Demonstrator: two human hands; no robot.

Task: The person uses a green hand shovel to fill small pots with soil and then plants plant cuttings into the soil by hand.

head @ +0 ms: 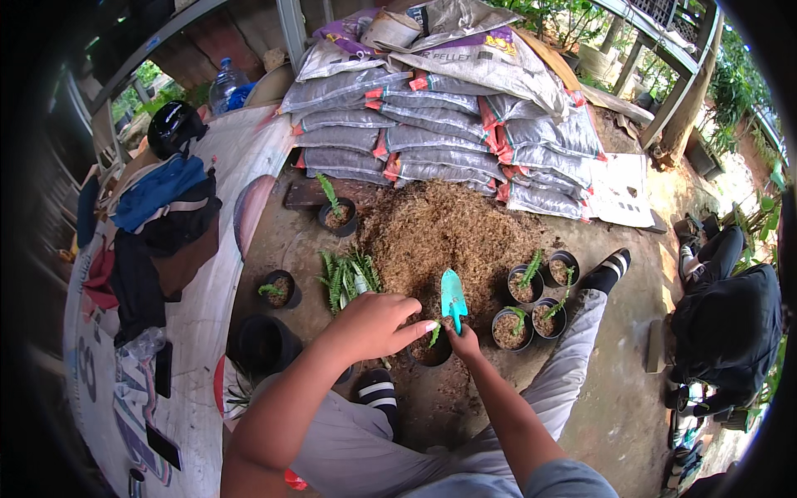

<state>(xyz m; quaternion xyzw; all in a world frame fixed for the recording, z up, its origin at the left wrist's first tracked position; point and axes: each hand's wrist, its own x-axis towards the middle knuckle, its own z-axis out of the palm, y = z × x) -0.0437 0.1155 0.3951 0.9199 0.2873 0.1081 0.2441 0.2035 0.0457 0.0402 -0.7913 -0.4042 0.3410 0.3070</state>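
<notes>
My right hand (464, 344) grips the handle of a turquoise hand trowel (453, 295), its blade pointing away from me over the edge of a heap of brown fibrous potting mix (454, 230). Below the trowel stands a black plastic pot (429, 357) with a small fern cutting (434, 337) in it. My left hand (387, 320) reaches over the pot's left side, thumb tip against or just above the cutting. Whether its fingers pinch the cutting I cannot tell. Left of the heap lies a bunch of cut fern fronds (348, 277).
Several potted fern cuttings (512, 328) stand at right; others (280, 289) are at left, near a larger black pot (266, 342). Stacked sacks (436, 124) rise behind the heap. A printed sheet (205, 274) bears clothes and a helmet (174, 129). Another person (725, 324) crouches at far right.
</notes>
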